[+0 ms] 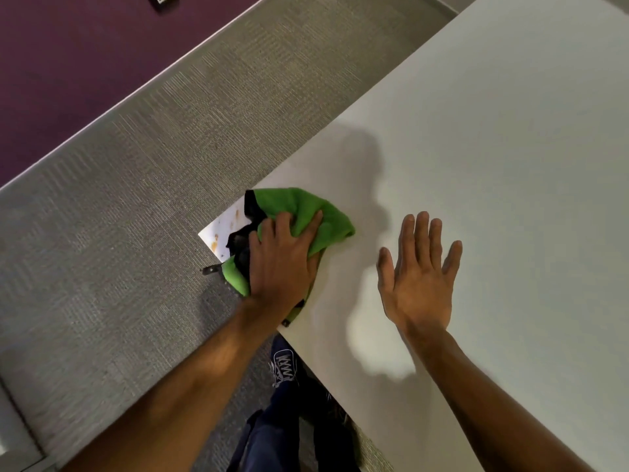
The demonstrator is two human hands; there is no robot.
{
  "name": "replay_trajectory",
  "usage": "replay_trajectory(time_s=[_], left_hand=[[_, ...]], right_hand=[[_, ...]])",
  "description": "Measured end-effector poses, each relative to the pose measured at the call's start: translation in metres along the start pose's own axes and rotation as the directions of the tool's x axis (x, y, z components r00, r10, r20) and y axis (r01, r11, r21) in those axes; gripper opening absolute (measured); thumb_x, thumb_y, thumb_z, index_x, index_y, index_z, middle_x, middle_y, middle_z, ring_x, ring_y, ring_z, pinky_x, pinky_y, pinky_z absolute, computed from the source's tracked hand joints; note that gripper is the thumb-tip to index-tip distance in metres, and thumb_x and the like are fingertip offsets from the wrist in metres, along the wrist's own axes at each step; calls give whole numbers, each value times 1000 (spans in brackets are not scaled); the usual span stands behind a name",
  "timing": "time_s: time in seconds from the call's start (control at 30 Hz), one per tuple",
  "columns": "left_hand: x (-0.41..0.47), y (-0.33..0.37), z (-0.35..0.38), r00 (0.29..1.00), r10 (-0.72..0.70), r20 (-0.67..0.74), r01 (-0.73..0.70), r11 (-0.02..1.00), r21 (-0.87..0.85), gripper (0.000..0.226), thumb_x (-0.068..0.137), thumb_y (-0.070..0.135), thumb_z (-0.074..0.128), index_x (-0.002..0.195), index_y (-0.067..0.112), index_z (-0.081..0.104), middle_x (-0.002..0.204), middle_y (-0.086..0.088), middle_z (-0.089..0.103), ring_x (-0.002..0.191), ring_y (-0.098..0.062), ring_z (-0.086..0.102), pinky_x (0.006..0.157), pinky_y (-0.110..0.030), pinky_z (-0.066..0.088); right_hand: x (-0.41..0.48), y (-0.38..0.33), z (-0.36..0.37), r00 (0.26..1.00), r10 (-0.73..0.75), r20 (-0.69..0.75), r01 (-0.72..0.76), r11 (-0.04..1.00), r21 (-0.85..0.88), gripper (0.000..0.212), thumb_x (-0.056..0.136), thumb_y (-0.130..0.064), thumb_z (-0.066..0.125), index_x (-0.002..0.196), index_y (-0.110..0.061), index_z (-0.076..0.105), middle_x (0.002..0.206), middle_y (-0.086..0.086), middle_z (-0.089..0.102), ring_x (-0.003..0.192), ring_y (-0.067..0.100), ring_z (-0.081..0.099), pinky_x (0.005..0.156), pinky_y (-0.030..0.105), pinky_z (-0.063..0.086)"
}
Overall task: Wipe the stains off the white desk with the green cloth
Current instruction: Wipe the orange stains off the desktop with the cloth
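Two hands are over one white bench [493,148], and we count one green cloth [306,209] on it, near the left corner. Our left hand [282,257] lies on top of the cloth with its fingers curled into the bunched fabric, gripping it and holding it down right at the bench edge; part of the cloth hangs over that edge. Our right hand [420,274] is spread flat and holds nothing, fingers straight and slightly apart, just beside the cloth over bare surface. We cannot tell whether its palm touches the bench or hovers.

At least three orange-brown stains [214,246] show on the exposed corner, past the cloth's left end, as small blotches and short streaks. The corner is sharp and square, and two straight edges run from it: one up and to the right, one down toward our body. To the right of the hands the bench stretches wide, smooth and matte, carrying soft shadows.

The cloth is plush and crumpled, bright green with black patches [243,240] in its folds, and one small black tab [211,269] sticks out past the edge. Below lies grey ribbed carpet [136,199], bounded by one pale strip [102,115] against a dark purple surface [68,63]. One laced dark shoe [284,366] and dark blue trousers [269,434] show beside the bench edge.
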State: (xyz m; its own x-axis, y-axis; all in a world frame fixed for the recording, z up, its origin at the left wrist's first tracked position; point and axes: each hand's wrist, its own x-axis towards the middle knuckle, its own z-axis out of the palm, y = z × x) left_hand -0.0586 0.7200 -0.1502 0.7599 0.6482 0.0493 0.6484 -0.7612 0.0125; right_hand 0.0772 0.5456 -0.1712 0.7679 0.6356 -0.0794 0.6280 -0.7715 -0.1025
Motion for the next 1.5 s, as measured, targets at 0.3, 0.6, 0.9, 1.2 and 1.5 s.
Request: replay_trajectory(time_s=[0.3, 0.6, 0.9, 1.2, 1.5], left_hand=[[111, 4, 9, 993, -117, -29, 117, 993, -6, 52, 94, 48, 50, 144, 34, 44, 139, -17, 43, 118, -37, 48, 96, -50, 41], [34, -7, -2, 993, -114, -38, 111, 992, -63, 47, 90, 43, 55, 136, 29, 56, 128, -16, 49, 108, -36, 51, 86, -48, 43], [2, -15, 7, 991, -108, -73, 109, 994, 12, 50, 89, 44, 59, 136, 28, 57, 118, -15, 53, 100, -36, 53, 81, -47, 45], [126, -16, 10, 974, -223, -44, 223, 975, -3, 42, 98, 45, 43, 130, 22, 56, 138, -17, 44, 115, -39, 49, 90, -53, 43], [50, -12, 2, 991, -123, -46, 122, 992, -24, 47, 94, 40, 53, 139, 28, 52, 132, -16, 47, 112, -37, 49, 89, -50, 42]], right_hand=[[-2, 1, 0, 1000, -9, 0, 9, 1000, 15, 73, 107, -55, 6, 168, -15, 4, 177, 8, 2, 164, 26, -2, 131, 61, 7], [-3, -1, -7, 999, -15, 28, 14, 1000, 22, 74, 106, -56, 4, 168, -16, 1, 177, 7, -2, 164, 25, -6, 132, 59, 3], [-1, -1, -5, 1000, -19, 11, 19, 1000, 14, 71, 108, -52, 8, 168, -14, 3, 177, 9, 0, 164, 28, -4, 131, 61, 6], [-1, 1, -1, 1000, -21, 1, 21, 1000, 14, 71, 108, -52, 8, 168, -14, 3, 177, 8, 0, 164, 28, -4, 131, 61, 5], [-2, 0, -5, 1000, -22, 14, 22, 1000, 5, 72, 108, -54, 8, 168, -14, 2, 177, 8, -1, 164, 27, -4, 131, 61, 5]])
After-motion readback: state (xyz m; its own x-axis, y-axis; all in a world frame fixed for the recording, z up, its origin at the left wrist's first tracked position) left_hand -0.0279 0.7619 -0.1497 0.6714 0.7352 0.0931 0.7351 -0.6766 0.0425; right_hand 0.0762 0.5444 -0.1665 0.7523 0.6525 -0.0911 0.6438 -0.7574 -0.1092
